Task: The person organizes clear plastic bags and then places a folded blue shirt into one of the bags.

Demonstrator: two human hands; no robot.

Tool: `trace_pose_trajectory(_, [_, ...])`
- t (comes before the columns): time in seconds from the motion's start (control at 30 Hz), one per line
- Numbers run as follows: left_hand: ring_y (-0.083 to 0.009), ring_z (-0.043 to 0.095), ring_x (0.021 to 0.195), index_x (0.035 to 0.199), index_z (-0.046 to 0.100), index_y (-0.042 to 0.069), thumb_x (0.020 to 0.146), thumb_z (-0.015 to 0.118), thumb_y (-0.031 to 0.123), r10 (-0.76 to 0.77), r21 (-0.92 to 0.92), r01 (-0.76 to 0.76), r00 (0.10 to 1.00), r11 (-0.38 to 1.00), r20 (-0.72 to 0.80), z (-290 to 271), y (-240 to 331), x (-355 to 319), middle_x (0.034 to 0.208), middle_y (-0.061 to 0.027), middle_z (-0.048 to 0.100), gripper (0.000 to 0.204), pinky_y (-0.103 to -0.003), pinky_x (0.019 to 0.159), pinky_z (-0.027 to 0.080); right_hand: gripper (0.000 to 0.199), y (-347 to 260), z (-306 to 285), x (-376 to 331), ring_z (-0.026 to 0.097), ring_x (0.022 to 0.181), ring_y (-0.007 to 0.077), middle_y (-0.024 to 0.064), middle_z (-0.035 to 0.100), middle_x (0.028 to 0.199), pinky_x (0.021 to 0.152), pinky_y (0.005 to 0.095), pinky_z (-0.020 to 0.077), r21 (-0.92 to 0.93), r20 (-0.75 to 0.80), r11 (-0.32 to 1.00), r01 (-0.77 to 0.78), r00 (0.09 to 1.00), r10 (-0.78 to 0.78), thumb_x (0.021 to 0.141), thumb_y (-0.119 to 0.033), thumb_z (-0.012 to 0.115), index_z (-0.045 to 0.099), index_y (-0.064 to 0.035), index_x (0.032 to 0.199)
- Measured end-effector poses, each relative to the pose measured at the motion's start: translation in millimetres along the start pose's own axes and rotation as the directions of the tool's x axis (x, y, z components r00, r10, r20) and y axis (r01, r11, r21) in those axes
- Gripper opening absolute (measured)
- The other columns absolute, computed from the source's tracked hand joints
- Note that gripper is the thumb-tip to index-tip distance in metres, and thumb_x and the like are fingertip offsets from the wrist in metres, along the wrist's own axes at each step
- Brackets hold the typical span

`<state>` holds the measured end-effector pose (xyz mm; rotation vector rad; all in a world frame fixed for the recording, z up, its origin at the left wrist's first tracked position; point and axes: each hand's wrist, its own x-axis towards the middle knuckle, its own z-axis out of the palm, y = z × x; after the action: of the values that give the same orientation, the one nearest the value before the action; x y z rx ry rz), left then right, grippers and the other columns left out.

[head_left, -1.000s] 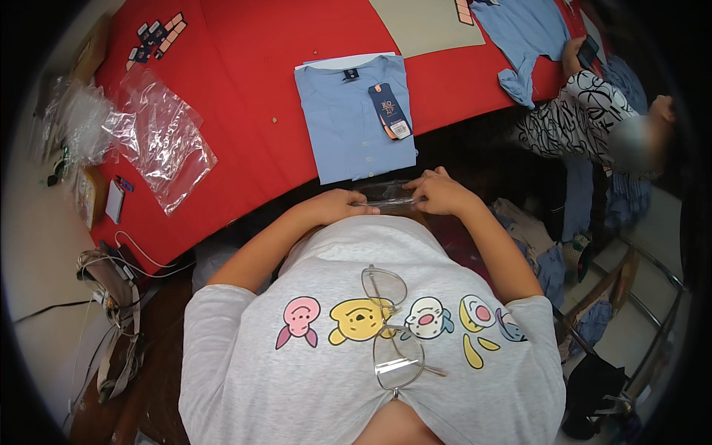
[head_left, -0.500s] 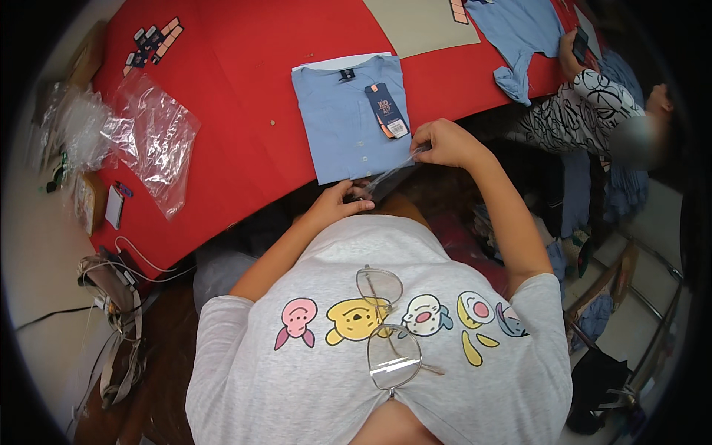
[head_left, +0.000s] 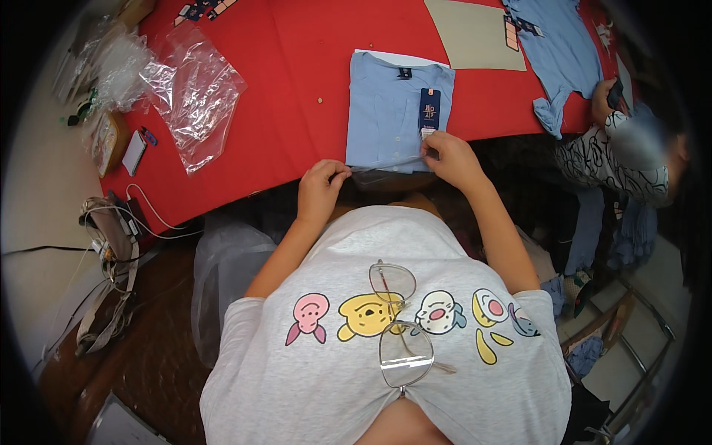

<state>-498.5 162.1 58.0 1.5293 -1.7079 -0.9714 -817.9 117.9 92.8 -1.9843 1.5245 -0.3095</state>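
Note:
A folded light blue shirt with a dark hang tag lies on the red table right in front of me. My left hand and my right hand each pinch an end of a clear plastic bag, stretched between them along the shirt's near edge. The bag's lower part hangs over the table edge toward my lap. Both hands are closed on the plastic.
Crumpled clear plastic bags lie at the table's left. A beige card and another blue garment lie at the far right, where another person sits. Cables and a strap hang at the left; a plastic bag is beside my left arm.
My hands have lifted from my lap to the table edge with the clear bag. They have drawn apart, pulling it flat against the shirt's near edge.

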Motion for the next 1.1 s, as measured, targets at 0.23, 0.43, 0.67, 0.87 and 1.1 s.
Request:
trace_pose_trajectory(0.23, [-0.0334, 0.07, 0.087, 0.093, 0.069, 0.0, 0.091, 0.074, 0.005, 0.16, 0.203, -0.152, 0.987, 0.967, -0.022, -11, -2, 34, 0.096, -0.0137, 0.072, 0.007, -0.041, 0.079, 0.055, 0.013, 4, 13, -26, 0.069, 0.086, 0.0261, 0.0105, 0.066, 0.094, 0.076, 0.0345, 0.0543, 0.204, -0.249, 0.979, 0.022, 0.968, 0.031, 0.085, 0.001, 0.076, 0.069, -0.0019, 0.096])
trace_pose_trajectory(0.43, [-0.0213, 0.073, 0.09, 0.096, 0.068, 0.0, 0.095, 0.073, 0.001, 0.013, -0.033, -0.007, 0.984, 0.999, 0.178, -16, -14, 68, 0.097, -0.0111, 0.074, 0.006, -0.033, 0.083, 0.057, 0.013, 3, 11, -20, 0.068, 0.078, 0.0225, 0.0095, 0.067, 0.091, 0.072, 0.0334, 0.0537, 0.318, -0.258, 0.945, -0.073, 0.953, 0.161, 0.085, -0.002, 0.077, 0.071, -0.0028, 0.097])
trace_pose_trajectory(0.67, [-0.0123, 0.07, 0.093, 0.092, 0.063, 0.004, 0.098, 0.072, 0.001, -0.124, -0.364, 0.464, 0.737, 0.808, 0.665, -17, -41, 87, 0.098, -0.0052, 0.073, 0.012, -0.029, 0.086, 0.058, 0.012, 25, 17, -15, 0.068, 0.079, 0.022, 0.0107, 0.068, 0.094, 0.072, 0.0336, 0.0529, 0.353, -0.286, 0.931, -0.09, 0.938, 0.199, 0.09, -0.006, 0.075, 0.07, -0.0021, 0.101])
trace_pose_trajectory(0.87, [-0.0216, 0.073, 0.089, 0.09, 0.063, 0.002, 0.091, 0.072, -0.003, -0.003, -0.03, 0.03, 0.756, 0.999, 0.655, -28, -9, 93, 0.093, -0.01, 0.072, 0.01, -0.034, 0.083, 0.057, 0.011, 16, 1, -13, 0.067, 0.082, 0.0271, 0.0112, 0.067, 0.098, 0.074, 0.0359, 0.0527, 0.249, -0.31, 0.968, -0.027, 0.945, 0.106, 0.091, -0.006, 0.072, 0.069, -0.0028, 0.102])
trace_pose_trajectory(1.1, [-0.0407, 0.071, 0.091, 0.089, 0.065, -0.001, 0.089, 0.067, 0.004, 0.296, 0.514, -0.414, 0.907, 0.751, 0.298, -7, 4, 113, 0.102, -0.019, 0.073, 0.005, -0.05, 0.079, 0.057, 0.012, 21, 2, 4, 0.067, 0.081, 0.027, 0.0123, 0.068, 0.094, 0.074, 0.0372, 0.0529, 0.229, -0.274, 0.969, -0.092, 0.949, 0.155, 0.092, -0.007, 0.072, 0.068, -0.0016, 0.102])
